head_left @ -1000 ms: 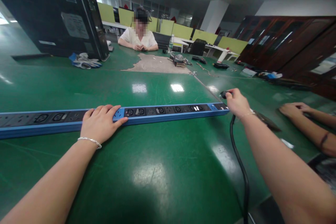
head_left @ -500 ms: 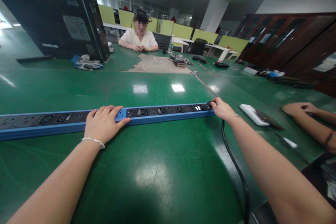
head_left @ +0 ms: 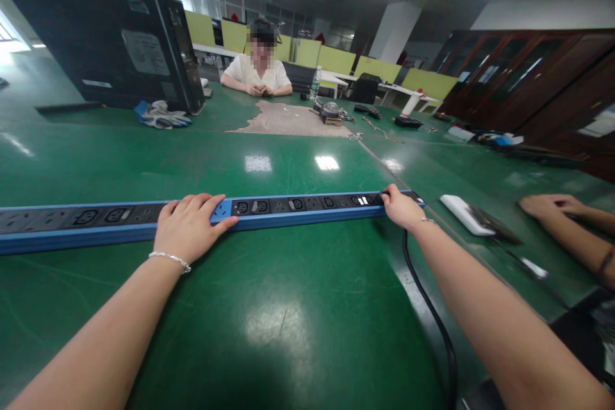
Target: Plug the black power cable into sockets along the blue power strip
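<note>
A long blue power strip point(head_left: 288, 216) with black socket modules lies across the green table. My left hand point(head_left: 189, 224) is laid over it by a blue socket, fingers across its top and thumb along the near side, gripping it. Close to the strip's right end, my right hand point(head_left: 402, 205) is closed around a black plug point(head_left: 383, 195), mostly hidden by the fingers, against the sockets. From under that hand a black power cord point(head_left: 430, 311) hangs down toward me. Whether the plug is fully seated cannot be made out.
A black computer case point(head_left: 129, 45) and gloves point(head_left: 162, 115) stand at the back left. Opposite sits a person point(head_left: 259, 73). To the right are a white device point(head_left: 464, 213) and another person's hands point(head_left: 545, 205). A bottle point(head_left: 316, 82) and small metal parts point(head_left: 331, 112) lie farther back.
My right hand has shifted slightly left and lower with the plug, so the strip's right end now shows beyond it. My left hand stays in the same place on the strip.
</note>
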Motion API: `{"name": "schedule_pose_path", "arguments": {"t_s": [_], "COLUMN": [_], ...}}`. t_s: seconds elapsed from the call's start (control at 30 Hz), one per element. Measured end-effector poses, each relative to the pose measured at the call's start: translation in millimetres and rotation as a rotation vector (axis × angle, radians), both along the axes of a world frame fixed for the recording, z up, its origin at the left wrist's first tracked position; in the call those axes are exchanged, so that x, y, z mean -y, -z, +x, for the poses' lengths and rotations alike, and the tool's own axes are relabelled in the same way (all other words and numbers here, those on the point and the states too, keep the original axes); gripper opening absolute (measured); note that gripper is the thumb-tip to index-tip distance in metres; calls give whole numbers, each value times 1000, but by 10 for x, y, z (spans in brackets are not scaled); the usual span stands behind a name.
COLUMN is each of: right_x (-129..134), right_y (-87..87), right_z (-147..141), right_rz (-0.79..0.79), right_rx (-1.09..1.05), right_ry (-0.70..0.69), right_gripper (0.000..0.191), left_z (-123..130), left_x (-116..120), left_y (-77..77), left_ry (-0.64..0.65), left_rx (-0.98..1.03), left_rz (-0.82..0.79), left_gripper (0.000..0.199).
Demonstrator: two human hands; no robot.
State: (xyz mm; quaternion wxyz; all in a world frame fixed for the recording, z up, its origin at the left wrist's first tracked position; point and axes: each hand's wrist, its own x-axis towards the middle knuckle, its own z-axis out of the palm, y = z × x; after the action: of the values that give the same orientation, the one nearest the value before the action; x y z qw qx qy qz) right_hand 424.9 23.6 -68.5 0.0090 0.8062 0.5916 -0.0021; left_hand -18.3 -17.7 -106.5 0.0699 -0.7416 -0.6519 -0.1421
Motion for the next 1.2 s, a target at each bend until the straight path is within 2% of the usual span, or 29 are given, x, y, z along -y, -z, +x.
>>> {"name": "schedule_pose_path", "arguments": {"t_s": [0.27, 0.33, 0.4, 0.47, 0.53, 0.6, 0.67, 0.77, 0.83, 1.2], "right_x": [89, 118, 130, 123, 108, 92, 77, 53, 43, 109], "right_y": [48, -82, -313, -553, -681, -637, -466, -199, -111, -94], "right_z": [-75, -57, -29, -47, -155, -343, -551, -777, -847, -956], "right_rz": [114, 181, 326, 428, 348, 237, 167, 119, 104, 62], "right_rx": [-56, -79, -86, -87, -153, -207, -215, -198, -191, -107], "right_ry": [59, 95, 146, 129, 41, -108, -200, -208, -202, -214], "right_gripper": [42, 43, 44, 42, 37, 32, 31, 32, 32, 35], "left_z": [8, 10, 12, 14, 14, 13, 10, 9, 11, 10], "left_x": [-6, -11, -15, -16, -13, -6, 0, 4, 5, 2], "left_y": [13, 11, 5, 0, -2, 3, 12, 26, 28, 13], "left_ry": [-30, -35, -42, -50, -54, -46, -34, -27, -28, -38], "left_rx": [10, 11, 14, 16, 12, 2, -9, -19, -19, 7], "left_rz": [1, -9, -26, -40, -38, -15, 13, 36, 42, 0], "left_gripper": [60, 60, 60, 61, 60, 59, 58, 58, 58, 60]}}
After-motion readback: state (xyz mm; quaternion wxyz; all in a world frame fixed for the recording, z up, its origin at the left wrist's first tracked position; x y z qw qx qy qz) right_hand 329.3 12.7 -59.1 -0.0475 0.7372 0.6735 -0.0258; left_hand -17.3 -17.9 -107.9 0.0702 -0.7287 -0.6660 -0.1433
